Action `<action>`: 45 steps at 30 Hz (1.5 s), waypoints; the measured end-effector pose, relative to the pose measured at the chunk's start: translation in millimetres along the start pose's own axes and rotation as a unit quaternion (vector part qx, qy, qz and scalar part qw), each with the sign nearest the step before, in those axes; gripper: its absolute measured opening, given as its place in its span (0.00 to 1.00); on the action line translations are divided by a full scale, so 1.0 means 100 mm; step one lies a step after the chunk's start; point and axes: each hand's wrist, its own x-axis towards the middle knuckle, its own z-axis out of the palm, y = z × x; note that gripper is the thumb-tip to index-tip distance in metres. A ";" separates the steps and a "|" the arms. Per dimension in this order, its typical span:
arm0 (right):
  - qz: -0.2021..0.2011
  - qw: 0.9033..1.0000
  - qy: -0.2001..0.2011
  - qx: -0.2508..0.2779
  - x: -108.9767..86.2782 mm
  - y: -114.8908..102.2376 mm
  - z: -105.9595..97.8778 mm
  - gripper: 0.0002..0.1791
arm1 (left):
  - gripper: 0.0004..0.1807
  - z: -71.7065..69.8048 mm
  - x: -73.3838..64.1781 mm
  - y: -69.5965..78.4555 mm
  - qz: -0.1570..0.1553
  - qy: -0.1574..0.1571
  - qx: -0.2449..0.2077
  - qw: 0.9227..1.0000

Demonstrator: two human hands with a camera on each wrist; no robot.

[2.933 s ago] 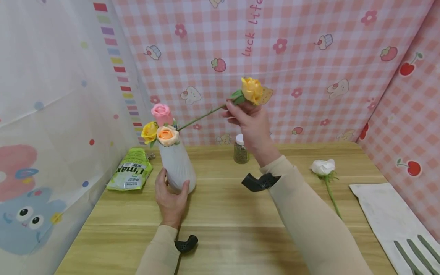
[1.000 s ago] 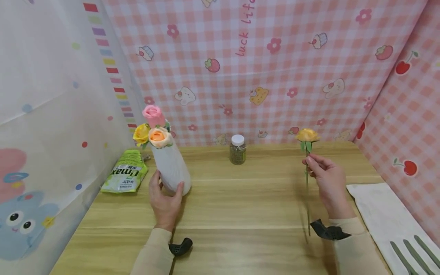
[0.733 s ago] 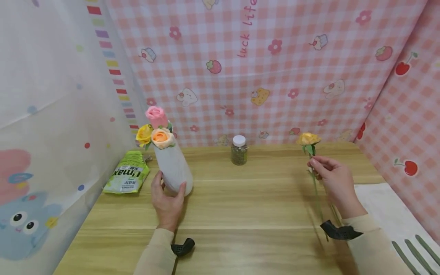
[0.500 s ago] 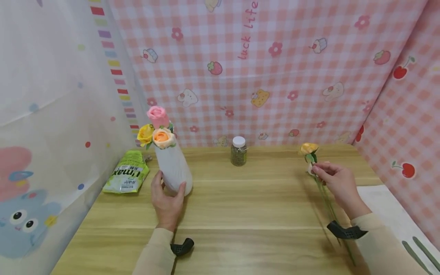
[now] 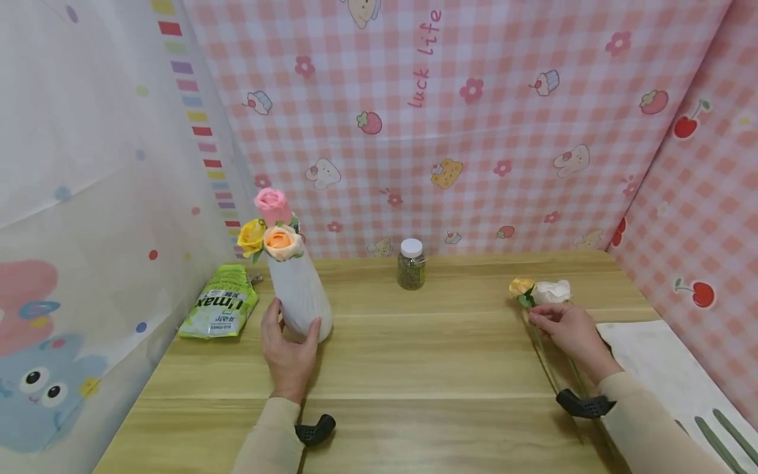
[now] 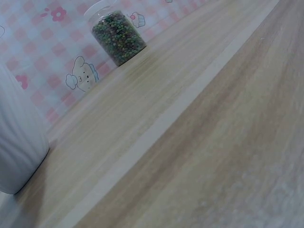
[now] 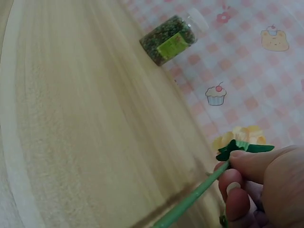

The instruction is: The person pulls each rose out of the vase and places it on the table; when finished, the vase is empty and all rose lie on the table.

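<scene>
My left hand point(image 5: 289, 355) grips the lower part of a white vase point(image 5: 301, 289) on the left of the table. The vase holds a pink rose point(image 5: 273, 205), a yellow rose point(image 5: 251, 236) and a peach-orange rose point(image 5: 282, 242). Over on the right, my right hand point(image 5: 571, 332) pinches a second, orange-yellow rose point(image 5: 521, 286) by its stem, just under the leaves. In the right wrist view thumb and fingers close on that green stem point(image 7: 190, 197). A white rose point(image 5: 552, 291) lies right beside it, its stem partly hidden behind my hand and wrist.
A lidded jar of green grains point(image 5: 411, 266) stands at the table's back middle. Left of the vase lies a green snack bag point(image 5: 219, 303). A white cloth point(image 5: 657, 368) with dark green stripes covers the right edge. Patterned curtains enclose the table.
My right hand has carried the orange-yellow rose away from the vase, rightward and down to the white rose on the table. My left hand has stayed on the vase.
</scene>
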 end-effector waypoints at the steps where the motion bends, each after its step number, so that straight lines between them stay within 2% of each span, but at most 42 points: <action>1: 0.004 1.000 -0.006 -0.013 0.00 0.01 0.00 0.19 | 0.44 0.00 0.00 0.00 0.000 0.001 -0.003 1.000; 6: 0.001 0.998 -0.016 -0.055 0.01 0.07 0.03 0.19 | 0.43 0.00 -0.01 0.01 -0.003 0.004 -0.008 1.000; 10: -0.009 0.999 -0.013 -0.030 0.03 0.11 0.08 0.17 | 0.44 0.00 -0.01 0.01 -0.005 0.002 -0.004 1.000; 14: -0.004 1.000 -0.013 -0.009 0.04 0.13 0.10 0.16 | 0.44 0.01 0.00 0.00 -0.001 0.002 -0.005 1.000; 35: 0.013 1.000 -0.004 -0.019 -0.01 0.06 0.11 0.17 | 0.44 0.01 -0.01 -0.01 0.009 0.004 -0.011 1.000; 45: 0.013 1.000 -0.009 0.015 -0.03 0.01 -0.02 0.19 | 0.45 0.01 -0.01 -0.02 0.004 0.000 -0.005 1.000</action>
